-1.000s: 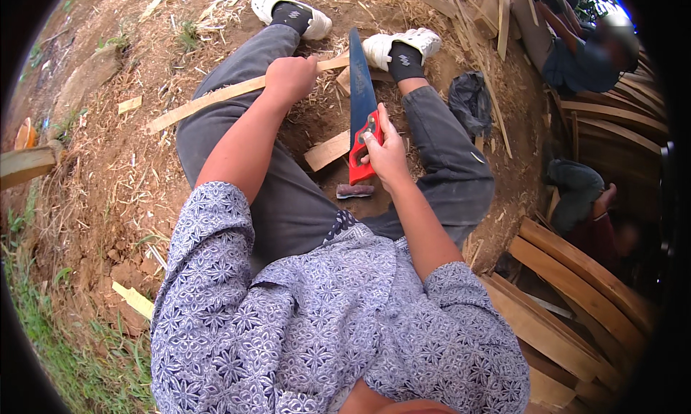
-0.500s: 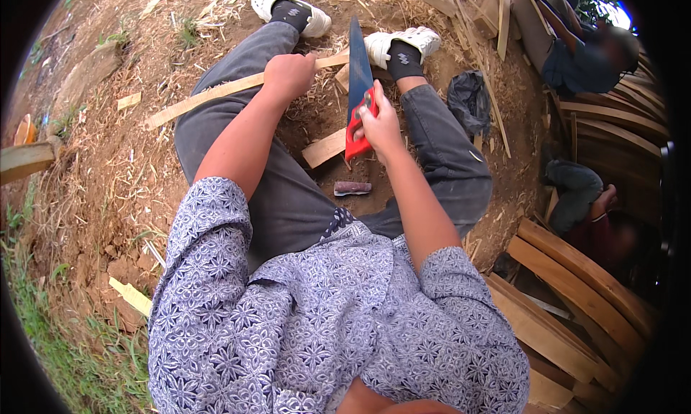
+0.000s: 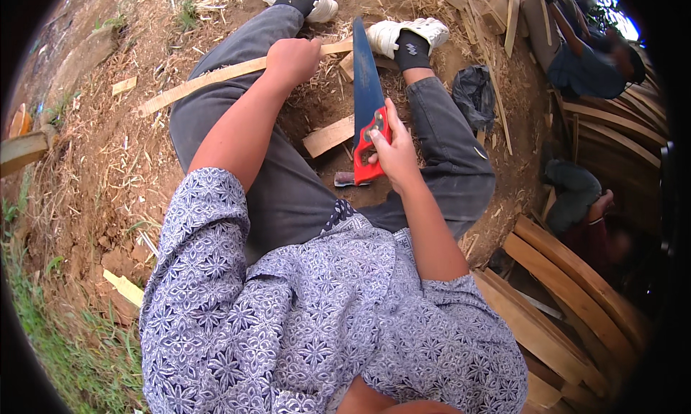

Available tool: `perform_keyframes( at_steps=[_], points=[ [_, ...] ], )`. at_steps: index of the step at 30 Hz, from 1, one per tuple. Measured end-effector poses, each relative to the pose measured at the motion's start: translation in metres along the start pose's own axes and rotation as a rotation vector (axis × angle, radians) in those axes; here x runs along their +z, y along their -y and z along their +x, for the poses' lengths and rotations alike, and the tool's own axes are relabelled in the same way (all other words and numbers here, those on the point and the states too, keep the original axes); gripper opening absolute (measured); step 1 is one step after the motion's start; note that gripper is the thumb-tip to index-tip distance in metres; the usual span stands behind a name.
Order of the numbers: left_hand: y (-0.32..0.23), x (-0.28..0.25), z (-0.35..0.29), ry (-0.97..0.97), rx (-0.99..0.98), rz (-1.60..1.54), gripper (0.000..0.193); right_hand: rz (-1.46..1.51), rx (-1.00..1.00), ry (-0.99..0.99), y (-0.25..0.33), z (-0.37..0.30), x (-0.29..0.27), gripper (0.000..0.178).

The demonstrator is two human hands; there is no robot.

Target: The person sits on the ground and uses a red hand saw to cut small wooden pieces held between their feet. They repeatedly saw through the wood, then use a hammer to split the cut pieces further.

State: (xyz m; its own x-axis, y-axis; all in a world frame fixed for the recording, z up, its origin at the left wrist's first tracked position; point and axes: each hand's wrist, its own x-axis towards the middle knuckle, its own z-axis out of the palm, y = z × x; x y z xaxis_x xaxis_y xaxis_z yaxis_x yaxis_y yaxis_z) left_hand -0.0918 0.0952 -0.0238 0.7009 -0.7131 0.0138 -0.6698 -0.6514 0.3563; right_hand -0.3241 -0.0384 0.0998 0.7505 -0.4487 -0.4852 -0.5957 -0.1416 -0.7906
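Observation:
My left hand (image 3: 294, 59) is closed around a long thin wooden strip (image 3: 198, 88), which lies across my left leg and reaches toward the space between my feet. In my right hand (image 3: 395, 146) is the red handle of a handsaw (image 3: 368, 90). Its blue blade points away from me, and the far part stands at the strip's right end; whether the teeth touch the wood I cannot tell. A short wooden block (image 3: 330, 136) lies on the ground between my legs, left of the saw. Behind the handle, a small reddish object (image 3: 345, 178) is partly hidden.
Wood shavings cover the brown soil. A black plastic bag (image 3: 473, 96) lies beside my right leg. Stacked planks (image 3: 568, 277) lie at the right, near two seated people (image 3: 586, 68). A timber end (image 3: 25, 153) juts in at the left, above grass.
My right hand has drawn the saw back toward me, so its handle now overlaps the small reddish object. My left hand keeps its hold on the strip, with the view slightly shifted.

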Motion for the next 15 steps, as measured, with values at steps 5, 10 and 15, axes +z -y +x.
perform_keyframes(
  at_steps=[5,10,15],
  points=[
    [0.0016,0.0040,0.0017,-0.010,-0.013,-0.008,0.031,-0.006,0.016,-0.014,0.0020,-0.0074,-0.0019,0.072],
    [0.0011,0.0019,0.0021,0.000,-0.009,-0.012,0.031,0.070,-0.002,-0.013,0.0021,-0.0059,-0.0040,0.070],
    [0.0004,-0.0040,0.0008,0.001,-0.001,-0.012,0.030,0.062,-0.019,-0.039,0.0048,-0.0069,-0.0074,0.069]
  ],
)
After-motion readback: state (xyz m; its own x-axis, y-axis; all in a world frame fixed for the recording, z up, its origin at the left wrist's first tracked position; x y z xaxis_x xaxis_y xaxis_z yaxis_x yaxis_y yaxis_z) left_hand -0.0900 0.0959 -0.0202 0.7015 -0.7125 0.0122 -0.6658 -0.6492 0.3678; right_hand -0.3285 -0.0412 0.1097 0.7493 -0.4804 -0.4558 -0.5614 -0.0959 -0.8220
